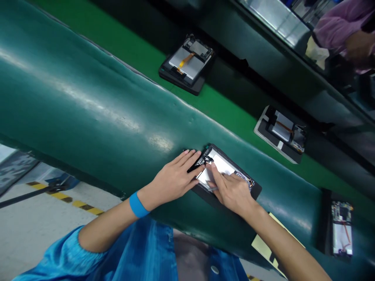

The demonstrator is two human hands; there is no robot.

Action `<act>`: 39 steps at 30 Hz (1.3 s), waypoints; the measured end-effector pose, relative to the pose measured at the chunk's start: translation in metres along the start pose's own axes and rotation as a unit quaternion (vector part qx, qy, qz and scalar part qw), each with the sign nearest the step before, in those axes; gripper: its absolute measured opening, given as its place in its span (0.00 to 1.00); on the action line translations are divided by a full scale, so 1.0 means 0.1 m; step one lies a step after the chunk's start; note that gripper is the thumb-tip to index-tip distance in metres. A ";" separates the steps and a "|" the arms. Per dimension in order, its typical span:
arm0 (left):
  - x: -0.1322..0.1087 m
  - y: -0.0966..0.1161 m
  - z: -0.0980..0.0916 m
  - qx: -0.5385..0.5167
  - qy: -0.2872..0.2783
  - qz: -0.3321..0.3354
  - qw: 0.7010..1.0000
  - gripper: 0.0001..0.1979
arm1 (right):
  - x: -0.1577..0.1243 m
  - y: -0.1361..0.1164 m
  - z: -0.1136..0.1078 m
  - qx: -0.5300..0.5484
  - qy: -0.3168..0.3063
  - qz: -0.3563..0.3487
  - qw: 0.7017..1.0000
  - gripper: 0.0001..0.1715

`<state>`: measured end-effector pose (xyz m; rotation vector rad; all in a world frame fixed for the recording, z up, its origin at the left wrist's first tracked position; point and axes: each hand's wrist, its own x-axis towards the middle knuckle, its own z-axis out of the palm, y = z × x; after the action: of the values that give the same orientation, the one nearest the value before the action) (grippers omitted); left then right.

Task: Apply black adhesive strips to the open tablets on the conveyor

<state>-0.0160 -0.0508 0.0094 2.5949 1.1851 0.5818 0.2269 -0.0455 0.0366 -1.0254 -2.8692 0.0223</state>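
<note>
An opened tablet-like device (225, 166) lies tilted on the green bench in front of me, with its bright silver battery and a circuit board at the right end exposed. My left hand (180, 173) rests over the device's left end, its fingers stretched out and lying flat on the dark edge. My right hand (233, 191) reaches in from the right. Its index fingertip presses by a black strip with white markings (206, 159) at the battery's left end, while the other fingers bend below. A small greyish bit shows near the right thumb, too unclear to name.
Similar opened devices lie on the green strip beyond: one at upper middle (190, 64), another at right (281, 132), one at far right (342, 228). Yellow paper (271, 246) sits under my right forearm. Across the bench is another person's pink sleeve (340, 25).
</note>
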 end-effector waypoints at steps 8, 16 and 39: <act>0.01 0.00 -0.01 -0.003 -0.002 -0.002 1.000 0.22 | -0.05 0.06 0.08 0.086 0.020 0.017 0.996 0.48; 0.00 -0.01 0.00 -0.013 -0.007 -0.004 1.000 0.21 | -0.14 0.04 0.10 0.084 0.021 0.001 0.996 0.52; 0.03 -0.07 -0.02 -0.030 -0.039 0.007 0.999 0.24 | 0.11 0.10 0.05 0.208 0.021 0.121 0.971 0.43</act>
<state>-0.0198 -0.0437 0.0091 2.5526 1.1081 0.5070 0.2244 -0.0310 0.0324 -1.2462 -2.5210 0.5827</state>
